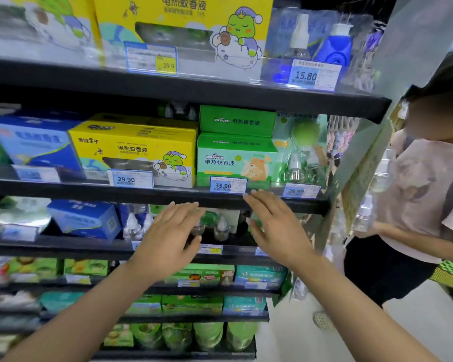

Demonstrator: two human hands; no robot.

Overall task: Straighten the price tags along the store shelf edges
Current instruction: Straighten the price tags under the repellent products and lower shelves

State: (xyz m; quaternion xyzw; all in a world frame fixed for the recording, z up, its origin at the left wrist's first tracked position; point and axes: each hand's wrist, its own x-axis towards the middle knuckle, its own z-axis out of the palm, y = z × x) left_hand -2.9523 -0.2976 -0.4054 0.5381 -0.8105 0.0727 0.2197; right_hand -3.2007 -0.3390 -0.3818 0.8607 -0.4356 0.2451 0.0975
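Note:
Blue-bordered price tags stand along the black shelf edges. On the middle shelf edge sit a 29.90 tag, a 35.90 tag and a tilted 29.90 tag at the right end. My right hand is raised with straight fingers, its fingertips just below the 35.90 tag's lower right corner. My left hand hovers flat below the same shelf edge, holding nothing. Higher up are a 29.9 tag and a 15.80 tag.
Yellow boxes, green boxes and blue boxes fill the shelves behind the tags. Small bottles stand on the shelf below. A person stands close at the right, by the shelf's end panel.

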